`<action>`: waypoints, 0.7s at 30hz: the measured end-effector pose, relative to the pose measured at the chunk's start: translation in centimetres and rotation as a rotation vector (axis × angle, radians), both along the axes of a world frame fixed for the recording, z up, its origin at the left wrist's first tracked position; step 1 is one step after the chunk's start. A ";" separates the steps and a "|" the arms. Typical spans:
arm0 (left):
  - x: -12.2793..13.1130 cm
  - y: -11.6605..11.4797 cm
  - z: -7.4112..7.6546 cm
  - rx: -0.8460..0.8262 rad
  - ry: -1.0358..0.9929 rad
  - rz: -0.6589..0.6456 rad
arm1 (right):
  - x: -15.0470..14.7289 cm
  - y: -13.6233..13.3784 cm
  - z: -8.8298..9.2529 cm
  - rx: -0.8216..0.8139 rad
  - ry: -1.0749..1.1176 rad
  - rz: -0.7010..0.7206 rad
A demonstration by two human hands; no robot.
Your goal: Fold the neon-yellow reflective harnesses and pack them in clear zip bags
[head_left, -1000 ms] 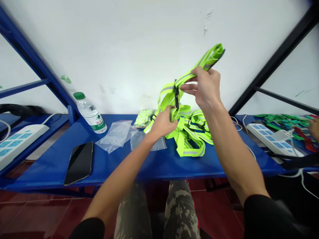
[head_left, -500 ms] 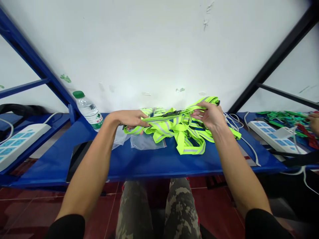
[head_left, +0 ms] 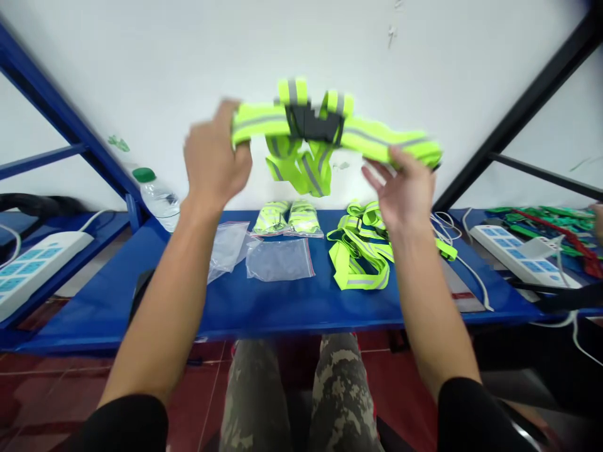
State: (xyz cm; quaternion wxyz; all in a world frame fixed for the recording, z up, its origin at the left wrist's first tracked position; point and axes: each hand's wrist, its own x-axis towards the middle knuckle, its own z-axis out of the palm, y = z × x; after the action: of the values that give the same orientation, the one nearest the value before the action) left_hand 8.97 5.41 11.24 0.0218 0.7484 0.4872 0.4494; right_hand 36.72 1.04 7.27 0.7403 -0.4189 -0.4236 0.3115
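Observation:
A neon-yellow reflective strap harness (head_left: 268, 119) with grey stripes is stretched in the air above the table, its black buckle in the middle and loose straps dangling behind. My left hand (head_left: 217, 157) is closed round its left end. At the other end, my right hand (head_left: 405, 188) pinches the strap, with some fingers spread; both hands are a little blurred. Below, a pile of similar reflective straps (head_left: 360, 257) lies on the blue table (head_left: 282, 311). Two packed bags of reflective straps (head_left: 301, 218) stand near the wall, behind an unfilled clear zip bag (head_left: 280, 259).
More clear bags (head_left: 228, 248) lie on the left. A water bottle (head_left: 157, 198) leans by the frame. Power strips (head_left: 40, 267) and white cables flank the table. At far right, another person's hand (head_left: 598, 220) is near green and red straps (head_left: 565, 226).
Both hands have risen from the table, lifting the harness off the pile and pulling it out straight. The packed bags and the flat zip bag are now uncovered.

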 end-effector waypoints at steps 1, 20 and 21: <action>-0.4 -0.9 -2.1 -0.019 0.095 0.077 | -0.4 -0.6 -2.6 -0.045 0.056 0.031; 5.7 -6.3 -18.9 -0.278 0.611 -0.247 | -1.3 -3.9 -16.5 -0.636 0.051 0.152; 5.5 -6.0 -19.5 -0.290 0.599 -0.273 | -0.6 -3.9 -16.6 -0.646 0.013 0.164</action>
State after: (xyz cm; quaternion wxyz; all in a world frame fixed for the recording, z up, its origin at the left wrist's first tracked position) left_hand 14.47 -0.61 -8.26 0.0439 0.8941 0.4265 0.1293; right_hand 36.09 -2.90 -9.35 0.5444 -0.5943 -0.3308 0.4910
